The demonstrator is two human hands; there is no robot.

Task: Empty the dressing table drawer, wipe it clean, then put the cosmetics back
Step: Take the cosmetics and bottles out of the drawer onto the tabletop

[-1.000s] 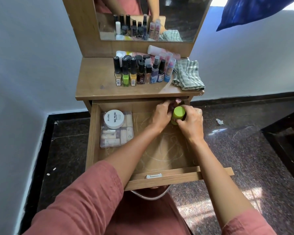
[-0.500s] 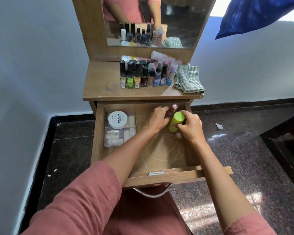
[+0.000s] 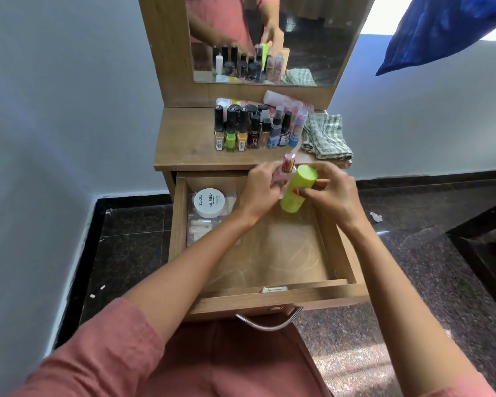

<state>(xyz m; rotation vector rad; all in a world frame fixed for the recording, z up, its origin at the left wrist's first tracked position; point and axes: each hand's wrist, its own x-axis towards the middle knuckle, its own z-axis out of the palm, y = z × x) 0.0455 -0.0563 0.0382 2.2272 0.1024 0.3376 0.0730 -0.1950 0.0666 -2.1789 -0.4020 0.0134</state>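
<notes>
- The clear box (image 3: pixel 196 233) sits at the left side of the drawer (image 3: pixel 178 224), with the white tub (image 3: pixel 208 202) on it. They have not moved and still have to come out.
- The drawer floor shows pale swirly marks. I think that is dust, so the wiping looks not done yet.
- On the worktop (image 3: pixel 184 138) the row of little bottles (image 3: pixel 241 133) stands where it stood a second ago.
- The left hand (image 3: pixel 258 193) has its fingers curled round a pink bottle (image 3: pixel 287 167). A second ago this hand was low at the back of the drawer. Now it is up by the front edge of the worktop.
- The green bottle (image 3: pixel 297 193) has come up too. It is tilted and is just beside the pink bottle.
- The right hand (image 3: pixel 331 193) grips the green bottle with fingers and thumb.
- The cloth (image 3: pixel 325 136) lies folded at the right end of the worktop. Nobody is touching it.
- So two more things are out of the drawer. I think they will go on the worktop with the others. After that only the box and tub are left inside.
</notes>
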